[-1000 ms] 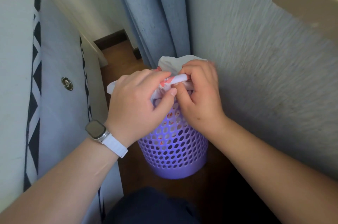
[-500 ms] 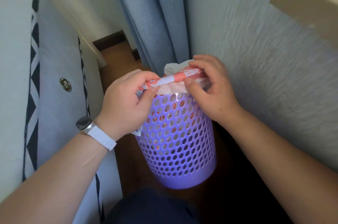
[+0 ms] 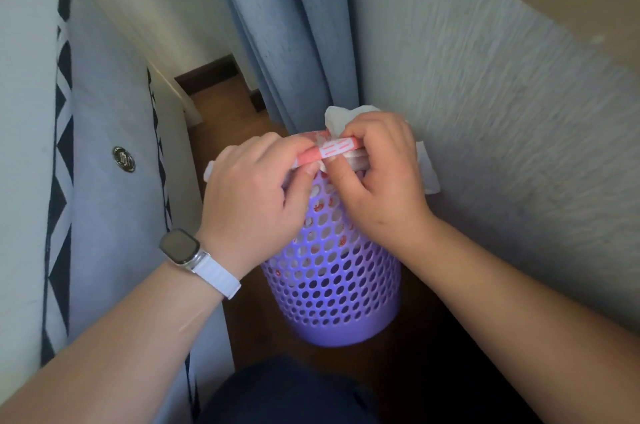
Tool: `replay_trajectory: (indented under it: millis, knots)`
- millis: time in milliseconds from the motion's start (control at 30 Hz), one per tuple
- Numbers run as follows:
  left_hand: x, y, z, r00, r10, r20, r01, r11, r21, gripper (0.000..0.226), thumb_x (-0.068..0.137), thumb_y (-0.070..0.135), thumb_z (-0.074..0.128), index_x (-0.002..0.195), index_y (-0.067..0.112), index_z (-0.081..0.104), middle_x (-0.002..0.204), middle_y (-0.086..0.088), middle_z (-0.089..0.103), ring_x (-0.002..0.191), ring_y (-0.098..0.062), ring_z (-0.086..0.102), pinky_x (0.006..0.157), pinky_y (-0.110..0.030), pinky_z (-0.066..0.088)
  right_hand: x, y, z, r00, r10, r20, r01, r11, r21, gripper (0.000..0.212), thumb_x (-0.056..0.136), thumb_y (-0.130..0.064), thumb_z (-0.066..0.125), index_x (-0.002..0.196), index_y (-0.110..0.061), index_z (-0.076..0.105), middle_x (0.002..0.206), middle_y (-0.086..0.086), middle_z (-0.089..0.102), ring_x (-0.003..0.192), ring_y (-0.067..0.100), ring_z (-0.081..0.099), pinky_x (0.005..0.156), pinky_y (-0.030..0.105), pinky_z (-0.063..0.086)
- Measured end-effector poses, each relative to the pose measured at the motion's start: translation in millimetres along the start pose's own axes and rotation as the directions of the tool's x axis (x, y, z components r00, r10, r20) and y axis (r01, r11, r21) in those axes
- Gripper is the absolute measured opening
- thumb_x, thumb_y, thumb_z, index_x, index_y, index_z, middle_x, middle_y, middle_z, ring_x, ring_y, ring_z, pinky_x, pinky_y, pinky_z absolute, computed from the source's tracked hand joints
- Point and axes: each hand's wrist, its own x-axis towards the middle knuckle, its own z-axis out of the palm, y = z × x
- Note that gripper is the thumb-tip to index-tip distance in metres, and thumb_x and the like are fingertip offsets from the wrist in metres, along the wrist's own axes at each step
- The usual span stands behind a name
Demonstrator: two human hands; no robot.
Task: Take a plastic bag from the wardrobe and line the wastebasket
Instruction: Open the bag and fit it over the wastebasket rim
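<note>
A: What moved?
B: Both hands drew together; left hand (image 3: 249,195) and right hand (image 3: 377,181) pinch the white-and-red plastic bag (image 3: 337,148).
A: Setting?
B: Brown wooden floor (image 3: 228,111), blue curtain (image 3: 294,25); the bag lines the purple perforated plastic wastebasket (image 3: 332,285).

A round purple plastic wastebasket (image 3: 332,285) with perforated walls stands upright on the brown wooden floor. A white plastic bag with red print (image 3: 341,148) is draped over its mouth and hangs inside, red patches showing through the holes. The bag's edge is rolled into a tight band across the near rim, and loose white corners stick up and out at the far side.
</note>
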Motion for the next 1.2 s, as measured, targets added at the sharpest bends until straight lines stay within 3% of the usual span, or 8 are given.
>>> replay_trajectory:
  millis: [167, 300, 467, 733, 867, 967, 1100, 1200]
  knots:
    - [1, -15, -1, 0.999, -0.047, -0.028, 0.046, 0.999, -0.026, 0.022, 0.089, 0.023, 0.051, 0.093, 0.009, 0.067, 0.079, -0.004, 0.063, 0.072, -0.028, 0.059, 0.062, -0.042, 0.046, 3, 9, -8, 0.994, -0.058, 0.088, 0.052, 0.996, 0.068, 0.033, 0.085, -0.029, 0.063, 0.110, -0.007, 0.061, 0.115, -0.002, 0.057, 0.112, 0.019, 0.054, 0.101, 0.051, 0.040]
    - [2, -20, -3, 0.996, -0.059, -0.074, 0.051, 0.993, -0.107, 0.026, 0.091, 0.024, 0.048, 0.088, 0.007, 0.067, 0.078, -0.003, 0.064, 0.073, -0.021, 0.058, 0.063, -0.040, 0.047, 6, 22, -12, 0.998, 0.028, 0.054, -0.032, 0.996, 0.086, 0.037, 0.086, -0.027, 0.060, 0.117, -0.006, 0.062, 0.119, -0.003, 0.054, 0.116, 0.016, 0.051, 0.105, 0.030, 0.037]
    - [1, -18, -1, 0.996, -0.048, -0.070, 0.033, 0.979, -0.202, 0.027, 0.093, 0.026, 0.049, 0.090, 0.006, 0.067, 0.080, 0.007, 0.057, 0.075, -0.012, 0.055, 0.064, -0.035, 0.046, 7, 24, -12, 0.998, 0.063, 0.002, -0.063, 0.995, 0.075, 0.024, 0.089, -0.025, 0.057, 0.100, -0.005, 0.063, 0.107, 0.000, 0.058, 0.103, 0.023, 0.057, 0.094, 0.038, 0.044]
    - [-1, 0, 0, 0.998, 0.018, -0.066, -0.019, 1.000, -0.008, 0.030, 0.092, 0.029, 0.055, 0.111, 0.010, 0.068, 0.099, -0.005, 0.069, 0.089, -0.025, 0.063, 0.077, -0.038, 0.043, 2, 4, -7, 0.999, 0.013, -0.034, -0.013, 1.000, -0.012, 0.016, 0.090, -0.024, 0.060, 0.093, -0.008, 0.061, 0.095, 0.003, 0.061, 0.093, 0.020, 0.053, 0.086, 0.040, 0.041]
    - [1, -4, 3, 0.998, -0.027, -0.056, 0.026, 0.999, -0.030, 0.024, 0.092, 0.024, 0.054, 0.101, 0.008, 0.069, 0.090, -0.005, 0.066, 0.083, -0.024, 0.060, 0.074, -0.032, 0.036, 2, -4, -4, 1.000, -0.003, -0.003, 0.003, 1.000, -0.005, 0.018, 0.089, -0.025, 0.063, 0.095, -0.008, 0.062, 0.097, 0.003, 0.062, 0.095, 0.020, 0.055, 0.088, 0.044, 0.043]
    - [1, -17, 5, 0.999, -0.042, -0.033, 0.040, 0.998, -0.046, 0.017, 0.090, 0.019, 0.054, 0.091, 0.007, 0.067, 0.080, -0.003, 0.060, 0.074, -0.027, 0.058, 0.067, -0.041, 0.042, 2, 4, -7, 0.998, -0.029, 0.053, 0.028, 0.999, 0.029, 0.025, 0.086, -0.025, 0.065, 0.104, -0.007, 0.063, 0.107, 0.004, 0.063, 0.103, 0.023, 0.057, 0.092, 0.046, 0.044]
    - [3, -29, 4, 0.997, -0.073, -0.040, 0.068, 0.991, -0.114, 0.017, 0.090, 0.020, 0.052, 0.087, 0.010, 0.065, 0.080, 0.009, 0.052, 0.073, -0.022, 0.056, 0.067, -0.048, 0.046, 4, 22, -13, 0.997, 0.020, 0.080, -0.024, 0.999, 0.047, 0.041, 0.084, -0.031, 0.061, 0.115, -0.005, 0.061, 0.120, 0.004, 0.059, 0.115, 0.020, 0.053, 0.103, 0.037, 0.040]
    - [3, -32, 3, 0.995, -0.083, -0.063, 0.073, 0.987, -0.144, 0.019, 0.090, 0.022, 0.052, 0.084, 0.009, 0.064, 0.077, 0.010, 0.049, 0.072, -0.014, 0.050, 0.065, -0.042, 0.045, 5, 29, -13, 0.996, 0.046, 0.079, -0.051, 0.997, 0.055, 0.035, 0.086, -0.030, 0.059, 0.111, -0.006, 0.064, 0.118, 0.000, 0.058, 0.114, 0.020, 0.054, 0.103, 0.037, 0.041]
